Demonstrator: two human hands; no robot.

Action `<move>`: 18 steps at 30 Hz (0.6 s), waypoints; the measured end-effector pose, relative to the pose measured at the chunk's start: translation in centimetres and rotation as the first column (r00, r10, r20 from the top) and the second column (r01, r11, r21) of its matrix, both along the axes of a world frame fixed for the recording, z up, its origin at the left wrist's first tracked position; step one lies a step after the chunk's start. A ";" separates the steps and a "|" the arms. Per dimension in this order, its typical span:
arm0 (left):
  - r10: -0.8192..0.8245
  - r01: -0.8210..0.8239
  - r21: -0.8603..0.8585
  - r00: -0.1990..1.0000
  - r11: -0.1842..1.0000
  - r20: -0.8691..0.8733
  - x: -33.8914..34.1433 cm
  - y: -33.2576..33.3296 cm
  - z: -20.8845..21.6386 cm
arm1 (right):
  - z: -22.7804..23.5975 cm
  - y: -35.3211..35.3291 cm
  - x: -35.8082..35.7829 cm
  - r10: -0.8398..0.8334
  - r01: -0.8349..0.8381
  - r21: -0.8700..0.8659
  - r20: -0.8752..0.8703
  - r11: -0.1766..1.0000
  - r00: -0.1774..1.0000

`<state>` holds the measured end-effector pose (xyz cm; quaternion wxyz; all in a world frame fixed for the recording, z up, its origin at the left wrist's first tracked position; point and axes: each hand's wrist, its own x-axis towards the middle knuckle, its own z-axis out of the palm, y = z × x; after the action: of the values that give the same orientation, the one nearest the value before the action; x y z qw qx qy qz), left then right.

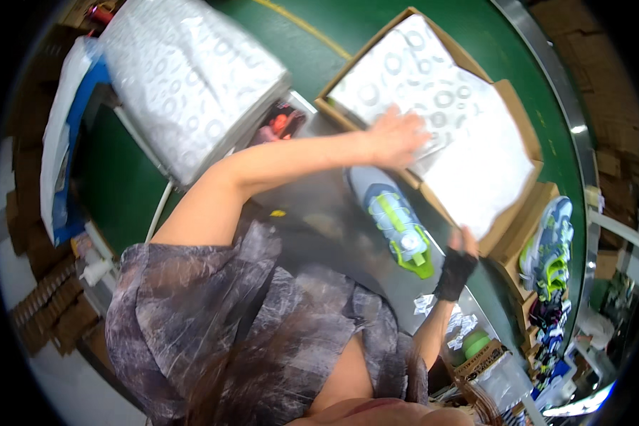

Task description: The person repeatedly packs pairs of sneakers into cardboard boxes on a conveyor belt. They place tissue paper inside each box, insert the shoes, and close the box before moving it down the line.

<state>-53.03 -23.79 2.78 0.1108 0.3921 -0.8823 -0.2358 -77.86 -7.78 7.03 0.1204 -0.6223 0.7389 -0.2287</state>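
An open cardboard box [531,142] stands ahead of me, lined with white tissue paper [468,188] that bears grey ring prints. My left hand [397,137], slightly blurred, reaches across with fingers outstretched over the paper at the box's left side. My right hand [463,250], in a black fingerless glove, is at the near right corner of the box, its fingertips by the rim and the paper's edge; no held thing shows. Between my hands, on the metal surface, lies one blue-grey and lime sneaker [392,220]. Whatever lies under the paper is hidden.
A tall stack of printed white paper [192,78] in clear plastic stands at left. More sneakers [550,248] line the green conveyor's right side [564,167]. Crumpled paper [461,326] and a green round object [476,344] lie near my right forearm. A yellow scrap [277,213] lies on the metal surface.
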 end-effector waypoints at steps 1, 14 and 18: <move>-0.041 0.116 0.310 0.970 0.944 -0.238 0.3 2.0 1.4 | 0.2 1.2 0.2 -0.121 0.129 -0.209 0.050 0.969 0.991; -0.079 0.237 0.279 0.874 0.931 -0.479 4.0 8.6 2.1 | -2.2 6.5 -0.9 -0.301 0.036 0.320 0.918 0.947 -0.260; 0.194 0.160 0.513 0.800 0.843 -0.568 8.4 7.8 8.4 | -2.1 5.3 0.0 -0.302 0.105 0.305 0.952 0.947 -0.038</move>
<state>-44.59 -16.01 11.14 0.2719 0.3199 -0.6950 -0.5836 -77.87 -2.48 4.96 0.6139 -0.1508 0.5328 -0.5626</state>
